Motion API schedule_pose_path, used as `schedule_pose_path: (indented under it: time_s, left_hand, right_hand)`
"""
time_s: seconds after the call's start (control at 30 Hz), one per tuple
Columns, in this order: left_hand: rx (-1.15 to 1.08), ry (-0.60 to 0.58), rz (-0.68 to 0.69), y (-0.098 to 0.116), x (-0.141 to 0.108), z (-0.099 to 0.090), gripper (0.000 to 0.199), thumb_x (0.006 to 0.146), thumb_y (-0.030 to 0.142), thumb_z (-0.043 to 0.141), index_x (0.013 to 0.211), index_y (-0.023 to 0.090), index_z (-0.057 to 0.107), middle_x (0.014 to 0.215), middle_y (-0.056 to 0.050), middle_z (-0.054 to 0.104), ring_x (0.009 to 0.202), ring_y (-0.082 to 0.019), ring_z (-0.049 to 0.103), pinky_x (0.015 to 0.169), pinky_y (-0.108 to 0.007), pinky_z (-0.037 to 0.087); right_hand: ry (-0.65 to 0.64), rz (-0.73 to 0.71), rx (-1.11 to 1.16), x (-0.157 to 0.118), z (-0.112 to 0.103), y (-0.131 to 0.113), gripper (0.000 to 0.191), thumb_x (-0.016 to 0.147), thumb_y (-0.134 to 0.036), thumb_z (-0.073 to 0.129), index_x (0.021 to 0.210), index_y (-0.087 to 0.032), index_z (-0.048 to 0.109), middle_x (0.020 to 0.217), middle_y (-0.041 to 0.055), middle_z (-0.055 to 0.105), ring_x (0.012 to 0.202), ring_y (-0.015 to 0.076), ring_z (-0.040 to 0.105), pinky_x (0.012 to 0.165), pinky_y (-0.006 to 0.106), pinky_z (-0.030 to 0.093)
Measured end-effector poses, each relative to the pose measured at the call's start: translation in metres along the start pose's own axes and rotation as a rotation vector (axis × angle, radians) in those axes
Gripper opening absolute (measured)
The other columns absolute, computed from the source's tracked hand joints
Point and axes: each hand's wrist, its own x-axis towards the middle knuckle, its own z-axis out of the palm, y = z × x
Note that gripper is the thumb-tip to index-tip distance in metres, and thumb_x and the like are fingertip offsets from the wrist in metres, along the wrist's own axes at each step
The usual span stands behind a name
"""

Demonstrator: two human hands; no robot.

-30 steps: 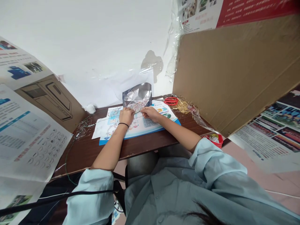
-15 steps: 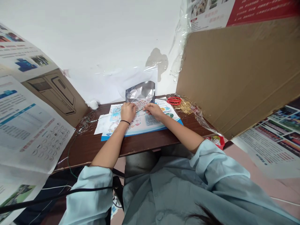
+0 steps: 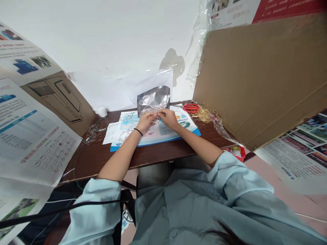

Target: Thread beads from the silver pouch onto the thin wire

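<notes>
My left hand [image 3: 146, 121], a black band round its wrist, has its fingers pinched together over the printed sheets. Right beside it, my right hand [image 3: 166, 116] is also closed in a pinch, its fingertips close to those of the left. What they hold is too small to make out. Just behind both hands stands an open silver bag [image 3: 159, 96] with small pinkish beads [image 3: 148, 109] in it. Under the hands lie printed sheets [image 3: 168, 136] with a blue edge. A thin strand with small white beads [image 3: 101, 129] runs out to the left.
Red-handled scissors [image 3: 190, 108] lie at the right beside a pile of gold-coloured pins [image 3: 203, 115] and a clear plastic wrapper [image 3: 221, 128]. Tangled clear thread [image 3: 92, 134] is at the left. Cardboard panels [image 3: 255, 75] flank the brown table [image 3: 158, 154]. A red basket [image 3: 241, 154] stands beyond its right edge.
My left hand has moved right and turned, so its fingertips are now close to those of my right hand. My right hand has shifted slightly up and left.
</notes>
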Motion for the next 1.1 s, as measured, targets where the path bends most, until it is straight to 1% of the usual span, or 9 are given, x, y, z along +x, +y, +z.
schedule_pose_path:
  time_s: [0.1, 0.23, 0.43, 0.57, 0.73, 0.87, 0.97, 1.1]
  left_hand:
    - [-0.012, -0.012, 0.005, -0.001, 0.001, -0.002, 0.033, 0.061, 0.035, 0.087, 0.08, 0.015, 0.069, 0.079, -0.002, 0.067, 0.066, -0.007, 0.052, 0.055, -0.017, 0.038]
    - [-0.023, 0.014, -0.031, -0.002, 0.002, -0.004, 0.033, 0.062, 0.033, 0.087, 0.082, 0.015, 0.07, 0.08, -0.002, 0.068, 0.066, -0.007, 0.052, 0.057, -0.018, 0.04]
    - [-0.054, -0.009, -0.047, -0.005, 0.005, -0.006, 0.036, 0.059, 0.03, 0.089, 0.086, 0.016, 0.069, 0.081, -0.001, 0.068, 0.069, -0.007, 0.054, 0.059, -0.02, 0.038]
    - [-0.055, -0.016, -0.066, -0.008, 0.007, -0.008, 0.039, 0.056, 0.029, 0.09, 0.086, 0.017, 0.069, 0.082, -0.001, 0.069, 0.073, -0.008, 0.058, 0.064, -0.02, 0.042]
    - [-0.078, -0.007, -0.075, -0.01, 0.009, -0.01, 0.033, 0.058, 0.021, 0.089, 0.083, 0.015, 0.069, 0.08, -0.001, 0.07, 0.075, -0.008, 0.061, 0.074, -0.022, 0.049]
    - [-0.103, -0.01, -0.088, -0.009, 0.008, -0.011, 0.027, 0.063, 0.015, 0.085, 0.084, 0.014, 0.069, 0.08, -0.001, 0.07, 0.076, -0.008, 0.064, 0.08, -0.023, 0.05]
    - [-0.108, -0.002, -0.091, -0.008, 0.007, -0.011, 0.024, 0.064, 0.013, 0.084, 0.084, 0.015, 0.069, 0.08, -0.001, 0.071, 0.076, -0.008, 0.064, 0.079, -0.023, 0.05]
    - [-0.124, -0.004, -0.092, -0.007, 0.007, -0.011, 0.023, 0.066, 0.012, 0.083, 0.084, 0.014, 0.069, 0.08, -0.001, 0.071, 0.076, -0.008, 0.063, 0.079, -0.023, 0.049]
  right_hand:
    - [0.023, 0.011, 0.027, -0.001, 0.0, -0.003, 0.01, 0.083, -0.016, 0.062, 0.079, -0.017, 0.071, 0.077, 0.0018, 0.07, 0.075, 0.0164, 0.061, 0.075, 0.028, 0.046]
    - [0.022, 0.053, 0.057, -0.001, -0.002, -0.004, 0.007, 0.082, -0.016, 0.061, 0.079, -0.017, 0.067, 0.071, -0.0007, 0.065, 0.069, 0.0147, 0.058, 0.071, 0.026, 0.044]
    - [-0.002, -0.047, -0.091, -0.003, 0.0, -0.005, 0.013, 0.085, -0.016, 0.053, 0.073, -0.019, 0.057, 0.071, 0.0004, 0.059, 0.07, 0.0153, 0.052, 0.071, 0.027, 0.039]
    - [-0.022, -0.092, -0.147, -0.004, 0.002, -0.006, 0.016, 0.085, -0.017, 0.052, 0.07, -0.021, 0.049, 0.073, 0.001, 0.057, 0.072, 0.0159, 0.05, 0.072, 0.028, 0.037]
    - [-0.017, -0.1, -0.176, -0.004, 0.001, -0.006, 0.02, 0.082, -0.015, 0.053, 0.067, -0.023, 0.041, 0.069, -0.0005, 0.053, 0.071, 0.0157, 0.047, 0.071, 0.028, 0.035]
    - [-0.023, -0.076, -0.166, -0.004, 0.0, -0.006, 0.021, 0.082, -0.017, 0.054, 0.067, -0.023, 0.04, 0.067, -0.0017, 0.051, 0.068, 0.0151, 0.045, 0.068, 0.028, 0.032]
    - [-0.016, -0.067, -0.173, -0.005, 0.0, -0.006, 0.021, 0.082, -0.019, 0.056, 0.066, -0.022, 0.042, 0.066, -0.0019, 0.051, 0.068, 0.0147, 0.045, 0.066, 0.027, 0.031]
    - [-0.004, -0.062, -0.193, -0.004, -0.001, -0.005, 0.02, 0.082, -0.018, 0.056, 0.067, -0.022, 0.043, 0.066, -0.0023, 0.051, 0.067, 0.014, 0.045, 0.065, 0.027, 0.03]
